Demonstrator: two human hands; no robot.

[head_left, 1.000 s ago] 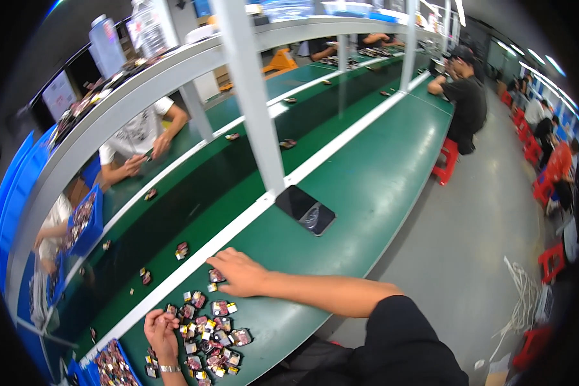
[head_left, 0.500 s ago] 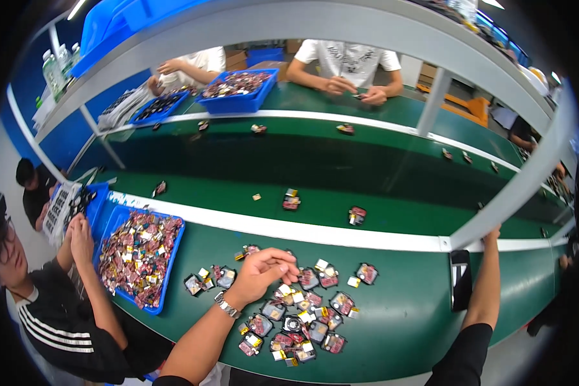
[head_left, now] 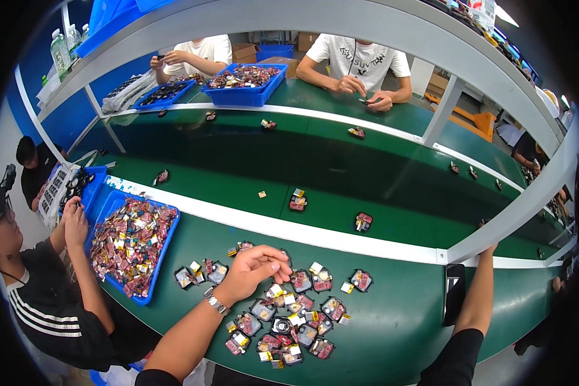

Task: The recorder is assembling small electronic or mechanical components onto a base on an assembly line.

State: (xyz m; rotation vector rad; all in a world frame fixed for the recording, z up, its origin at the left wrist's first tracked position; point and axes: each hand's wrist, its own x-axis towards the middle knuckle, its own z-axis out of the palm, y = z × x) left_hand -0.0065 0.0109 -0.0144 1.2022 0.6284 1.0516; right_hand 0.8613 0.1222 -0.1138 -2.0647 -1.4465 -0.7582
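My left hand (head_left: 257,271) hovers over a cluster of small electronic modules (head_left: 264,310), its fingers loosely curled and nothing visible in them. The modules have black frames, red circuit boards and silver and yellow parts, and lie scattered on the green bench (head_left: 386,309). My right hand (head_left: 486,252) reaches to the foot of the slanted grey post (head_left: 521,209); its fingers are hidden behind the post. Beside my right forearm a black phone-like device (head_left: 454,296) leans by the rail.
A blue bin (head_left: 149,284) heaped with red-and-yellow boards stands at left, next to a co-worker (head_left: 48,302). Beyond the white rail (head_left: 270,226), single modules (head_left: 297,201) lie on a green belt. Across it, two people handle small parts near another full blue bin (head_left: 238,98). A grey shelf beam (head_left: 315,16) crosses overhead.
The view has shifted slightly. Modules on the belt have moved a little rightward against the rail. My left hand stays over the cluster; my right hand remains at the post.
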